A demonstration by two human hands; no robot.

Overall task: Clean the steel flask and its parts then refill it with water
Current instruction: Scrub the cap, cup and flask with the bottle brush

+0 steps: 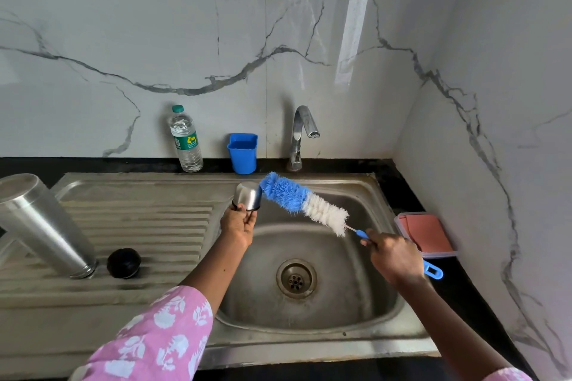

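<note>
My left hand holds a small steel flask cup above the sink's left rim, its closed end turned toward me. My right hand grips the blue handle of a bottle brush with blue and white bristles. The brush's blue tip touches the right side of the cup. The tall steel flask body stands mouth-down on the drainboard at the left. A black round stopper lies beside its mouth.
A steel sink with a drain in the middle lies below my hands; its ridged drainboard stretches left. Behind stand a chrome tap, not running, a blue plastic tub and a plastic water bottle. A lidded pink box sits right.
</note>
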